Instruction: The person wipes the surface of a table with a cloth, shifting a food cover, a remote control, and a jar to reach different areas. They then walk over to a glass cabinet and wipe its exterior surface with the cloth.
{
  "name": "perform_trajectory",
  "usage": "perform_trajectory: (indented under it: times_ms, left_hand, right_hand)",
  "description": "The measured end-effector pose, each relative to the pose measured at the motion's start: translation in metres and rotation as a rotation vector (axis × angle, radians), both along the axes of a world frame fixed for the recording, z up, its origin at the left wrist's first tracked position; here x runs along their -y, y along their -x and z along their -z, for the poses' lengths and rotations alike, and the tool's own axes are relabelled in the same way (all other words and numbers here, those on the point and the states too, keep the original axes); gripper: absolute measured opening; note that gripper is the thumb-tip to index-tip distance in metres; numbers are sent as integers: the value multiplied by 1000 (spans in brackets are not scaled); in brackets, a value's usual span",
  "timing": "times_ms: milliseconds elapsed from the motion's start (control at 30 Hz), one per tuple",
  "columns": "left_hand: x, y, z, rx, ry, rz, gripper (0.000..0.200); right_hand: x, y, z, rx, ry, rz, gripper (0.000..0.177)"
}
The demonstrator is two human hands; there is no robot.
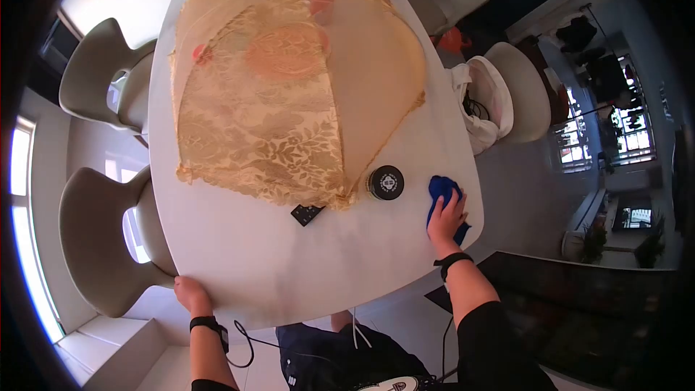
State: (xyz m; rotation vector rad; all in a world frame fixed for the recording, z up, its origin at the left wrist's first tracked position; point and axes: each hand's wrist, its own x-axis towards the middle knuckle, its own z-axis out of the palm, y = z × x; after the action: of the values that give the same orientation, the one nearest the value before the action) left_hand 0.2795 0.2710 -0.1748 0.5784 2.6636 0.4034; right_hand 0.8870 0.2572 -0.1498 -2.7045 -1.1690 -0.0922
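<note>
My right hand [447, 219] lies on a bunched blue cloth [440, 187] near the right edge of the white table [311, 268], its fingers spread over the cloth. At the table's lower left edge rests my left hand [191, 292], its fingers curled in at the rim; whether they hold anything is hidden. A round jar with a black lid [386, 182] stands to the left of the cloth. Left of the jar, a black remote-like object [306, 214] lies partly under the hem of a gold lace food cover [260, 116].
Reddish shapes show through the cover. Two grey chairs [90, 235] stand along the left side. At the right, another chair [525, 94] sits close to the table with a white bag [492, 105] on it. A black cable [250, 340] hangs near my left wrist.
</note>
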Motion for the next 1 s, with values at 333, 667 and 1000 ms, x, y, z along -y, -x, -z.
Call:
perform_trajectory:
  times_ms: [333,667,1000]
  left_hand:
    - [-10,-14,-15,59,-11,-195,53]
    - [-4,-9,-10,-43,120,-10,54]
    - [14,6,30,-161,220,296,20]
  right_hand:
    - [-36,-78,6,142,-53,240,44]
    - [-26,-73,2,75,-65,377,44]
    - [27,28,4,119,45,418,50]
